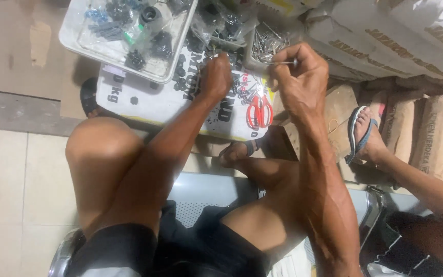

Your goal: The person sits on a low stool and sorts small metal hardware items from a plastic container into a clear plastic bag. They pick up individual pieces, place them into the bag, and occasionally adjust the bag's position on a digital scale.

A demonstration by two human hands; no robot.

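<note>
My left hand [215, 76] reaches down onto a white printed sack [144, 100], its fingers curled among small dark metal parts [242, 87] scattered there; what it pinches is hidden. My right hand [296, 77] is closed on a thin metal pin [283, 62], held level just in front of a small tray of metal pins [267, 43]. Red-handled scissors [259, 111] lie on the sack below and between the two hands.
A clear plastic tray [73, 38] with several black and blue small parts sits at the upper left, plastic bags of parts [221, 23] beside it. Stacked sacks [385, 46] fill the upper right. Another person's sandalled foot [365, 136] rests at right. I sit on a metal bench [211, 192].
</note>
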